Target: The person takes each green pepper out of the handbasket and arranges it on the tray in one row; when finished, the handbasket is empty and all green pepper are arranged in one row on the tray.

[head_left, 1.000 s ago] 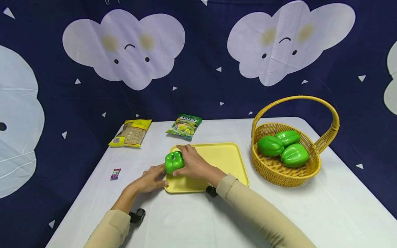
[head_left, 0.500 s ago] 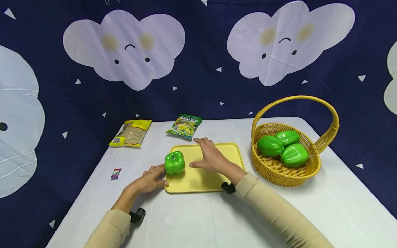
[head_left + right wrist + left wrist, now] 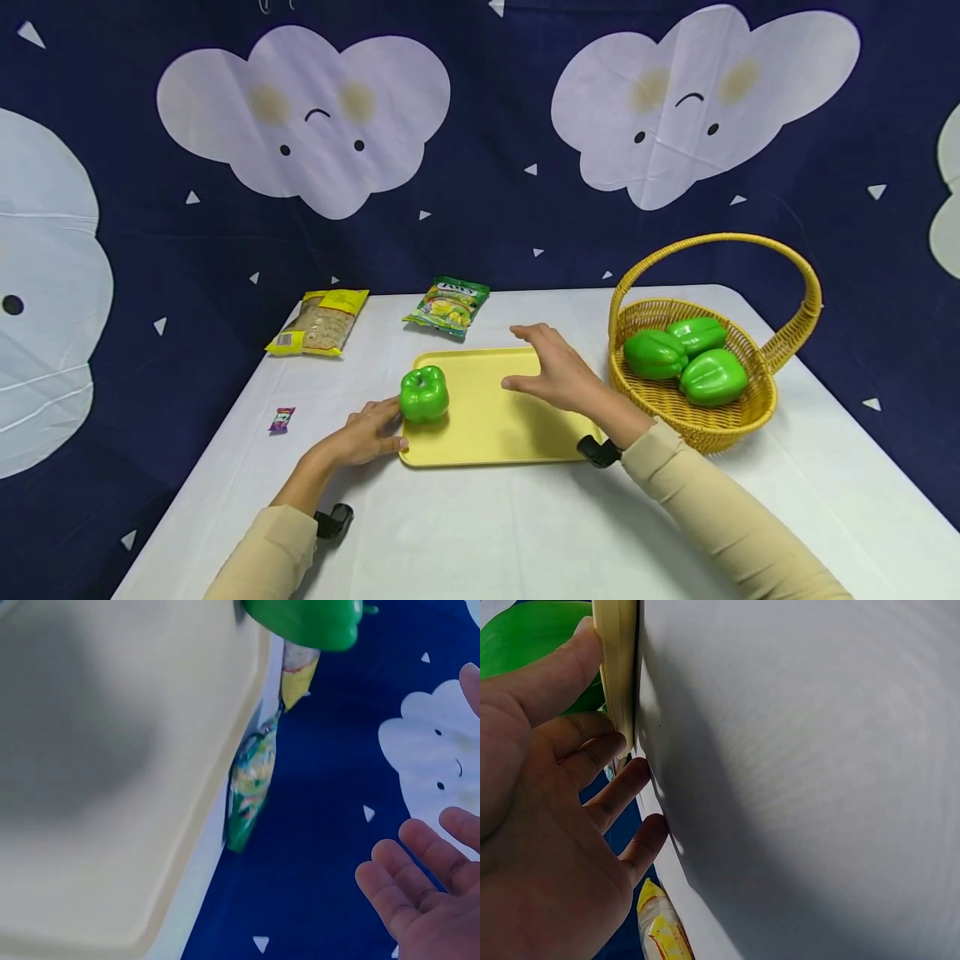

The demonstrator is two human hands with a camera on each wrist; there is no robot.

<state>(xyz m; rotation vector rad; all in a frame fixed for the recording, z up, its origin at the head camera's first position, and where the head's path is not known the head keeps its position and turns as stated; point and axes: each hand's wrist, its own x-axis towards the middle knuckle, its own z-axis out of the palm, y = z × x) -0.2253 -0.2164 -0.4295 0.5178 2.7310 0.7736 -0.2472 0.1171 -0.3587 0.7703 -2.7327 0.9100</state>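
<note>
A green bell pepper [image 3: 424,395] stands upright on the left part of a yellow tray [image 3: 487,425]. The left hand [image 3: 363,435] rests at the tray's left edge beside the pepper. In the left wrist view its thumb [image 3: 562,679] touches the tray rim, with the other fingers loosely extended. Over the tray's right side hovers the right hand [image 3: 562,371], thumb and fingers spread apart and holding nothing. To its right, a wicker basket [image 3: 660,425] with a tall handle contains three more green bell peppers [image 3: 712,377].
At the back left lies a yellow-edged clear bag [image 3: 318,323] with beige contents. A green snack packet [image 3: 448,307] is behind the tray. On the left of the white table [image 3: 465,533] lies a small purple wrapped packet [image 3: 281,420]. A dark blue cloud-patterned curtain [image 3: 495,242] hangs behind.
The right hand has let go of the bell pepper and moved right across the tray, toward the basket. The pepper stays on the tray, and the left hand keeps its place.
</note>
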